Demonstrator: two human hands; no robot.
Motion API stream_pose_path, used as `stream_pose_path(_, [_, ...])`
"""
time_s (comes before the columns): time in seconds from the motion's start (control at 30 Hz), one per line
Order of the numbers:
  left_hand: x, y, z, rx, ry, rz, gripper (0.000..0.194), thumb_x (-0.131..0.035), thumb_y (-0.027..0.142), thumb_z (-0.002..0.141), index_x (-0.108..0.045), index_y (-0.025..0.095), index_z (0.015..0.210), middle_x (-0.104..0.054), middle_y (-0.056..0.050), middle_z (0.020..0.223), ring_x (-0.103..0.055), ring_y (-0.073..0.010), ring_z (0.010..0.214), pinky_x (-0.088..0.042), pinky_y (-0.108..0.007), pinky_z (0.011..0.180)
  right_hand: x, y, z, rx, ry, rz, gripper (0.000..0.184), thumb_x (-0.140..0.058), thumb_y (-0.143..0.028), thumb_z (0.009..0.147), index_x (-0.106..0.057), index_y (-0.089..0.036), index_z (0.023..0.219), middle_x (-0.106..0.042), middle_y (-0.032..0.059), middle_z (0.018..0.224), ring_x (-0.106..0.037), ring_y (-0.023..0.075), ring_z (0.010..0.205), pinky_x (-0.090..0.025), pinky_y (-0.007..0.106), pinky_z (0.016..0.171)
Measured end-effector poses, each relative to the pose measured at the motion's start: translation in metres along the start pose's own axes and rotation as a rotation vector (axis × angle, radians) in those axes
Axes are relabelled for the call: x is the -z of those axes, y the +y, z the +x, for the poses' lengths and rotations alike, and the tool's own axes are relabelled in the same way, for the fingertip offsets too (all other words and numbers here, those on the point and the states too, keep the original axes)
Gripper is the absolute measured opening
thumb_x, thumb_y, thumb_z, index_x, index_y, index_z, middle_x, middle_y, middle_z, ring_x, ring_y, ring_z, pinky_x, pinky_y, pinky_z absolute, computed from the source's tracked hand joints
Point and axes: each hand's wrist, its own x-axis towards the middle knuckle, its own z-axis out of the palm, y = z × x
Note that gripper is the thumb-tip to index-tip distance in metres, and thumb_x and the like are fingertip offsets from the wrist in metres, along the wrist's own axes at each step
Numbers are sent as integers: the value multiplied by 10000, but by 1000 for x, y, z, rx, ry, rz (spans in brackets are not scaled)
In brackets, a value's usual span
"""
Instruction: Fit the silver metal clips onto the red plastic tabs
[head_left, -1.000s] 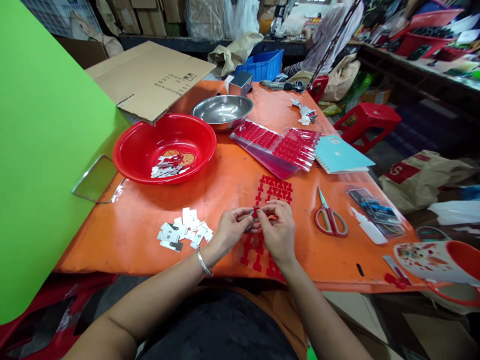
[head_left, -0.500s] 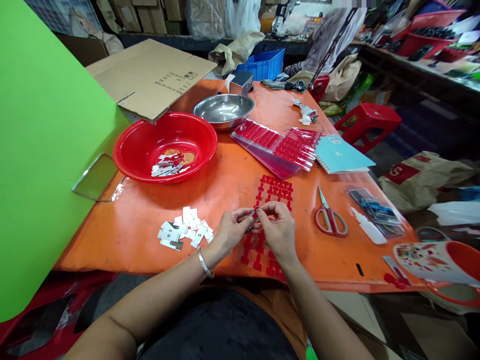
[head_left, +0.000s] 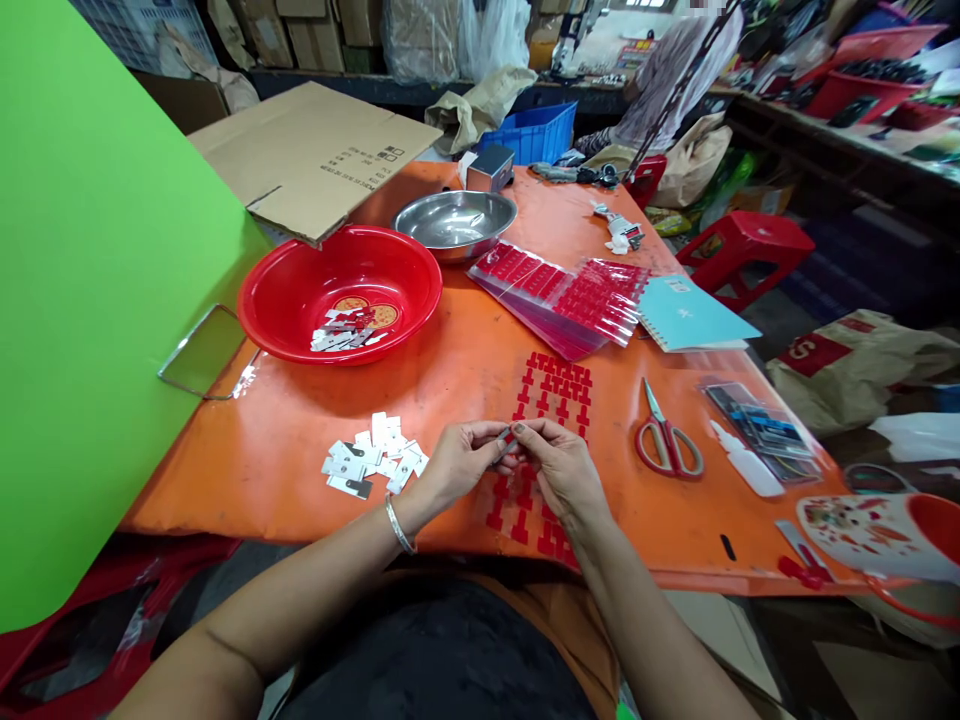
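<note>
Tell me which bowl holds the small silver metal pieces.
The round red plastic basin, with silver pieces lying on its bottom, not the shiny steel bowl behind it.

A hand can pass over the orange table [head_left: 277,465] between the left hand [head_left: 461,465] and the red basin [head_left: 339,358], with the metal tags [head_left: 371,450] lying low in the way (flat, so only a small lift over). The right hand [head_left: 562,470] has a passable gap out to the scissors [head_left: 666,447], and flat red pieces [head_left: 555,395] lie beside it. Farther up, the plastic bags [head_left: 555,300] and steel bowl [head_left: 454,222] sit across the reach to the back edge. The green board [head_left: 97,300] walls off the left side; the mug [head_left: 885,535] and white bottle [head_left: 746,472] crowd the right end.
</note>
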Motion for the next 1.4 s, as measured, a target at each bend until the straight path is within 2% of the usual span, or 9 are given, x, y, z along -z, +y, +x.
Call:
stream_pose_path(0.1, [24, 25, 3, -81, 56, 186, 229, -610, 222, 791, -707, 111, 966, -712, -70, 795, -643, -132, 648, -540, -259, 664, -2, 2, 0, 34, 2, -139, 306, -714, -427, 685, -697, -175, 858, -683, 28, 750, -588, 134, 628, -469, 255, 557])
stream_pose_path(0.27, [102, 101, 10, -463, 485, 801, 336, -456, 146, 851, -661, 145, 1117, -718, -73, 950, -660, -152, 774, -523, -276, 765, -11, 12, -11, 279, -122, -599, 145, -610, -305, 788, -685, -189, 833, -679, 48, 818, -605, 175, 732, -476, 300, 657])
stream_pose_path(0.37, [156, 132, 18, -301, 692, 1259, 341, -444, 111, 825, -703, 139, 1045, -726, -89, 907, -666, -204, 817, -499, -305, 805, -24, 27, -19, 397, -245, -798, 110, -564, -188, 809, -670, -191, 781, -659, 47, 769, -586, 187, 752, -468, 323, 702])
stream_pose_path(0.5, [198, 139, 24, -36, 637, 1599, 318, -502, 112, 779, -725, 138, 1004, -722, -124, 942, -648, -278, 945, -468, -335, 850, -43, 46, -22, 530, -338, -943, 142, -554, -123, 818, -679, -189, 807, -639, 62, 792, -553, 204, 817, -468, 334, 738])
stream_pose_path(0.7, [168, 122, 3, -364, 652, 1523, 308, -557, 220, 818, -672, 147, 1095, -686, -126, 1061, -619, -267, 1000, -450, -348, 892, -74, 52, -18, 594, -353, -1169, 219, -661, -313, 793, -667, -170, 958, -593, 104, 900, -513, 250, 868, -476, 374, 761])
stream_pose_path(0.87, [127, 91, -21, -585, 477, 1249, 209, -553, 215, 836, -681, 163, 993, -698, -72, 986, -625, -197, 929, -468, -318, 867, -90, 55, -16, 561, -332, -1313, 353, -755, -353, 692, -646, -177, 978, -581, 129, 957, -491, 301, 897, -469, 440, 786])
stream_pose_path(1.03, [117, 63, -36, -416, 415, 1043, 184, -562, 235, 830, -682, 183, 959, -703, -46, 955, -632, -171, 870, -473, -274, 798, -91, 59, -18, 474, -270, -1046, 150, -667, -238, 741, -628, -202, 882, -602, 85, 913, -521, 259, 874, -463, 399, 773])
stream_pose_path(1.23, [114, 37, -34, -158, 317, 638, 218, -583, 342, 818, -687, 159, 876, -704, -46, 830, -638, -166, 769, -470, -248, 686, -78, 41, -15, 51, -197, -274, 113, -611, -305, 776, -594, -195, 755, -620, -5, 676, -566, 142, 594, -472, 276, 580])
stream_pose_path(1.4, [90, 24, -26, 49, 274, 221, 399, -594, 499, 800, -649, 120, 912, -700, -98, 796, -658, -172, 694, -511, -278, 663, -53, 21, -18, 249, -63, -211, 91, -650, -289, 764, -647, -205, 801, -663, 22, 770, -621, 157, 698, -517, 309, 686])
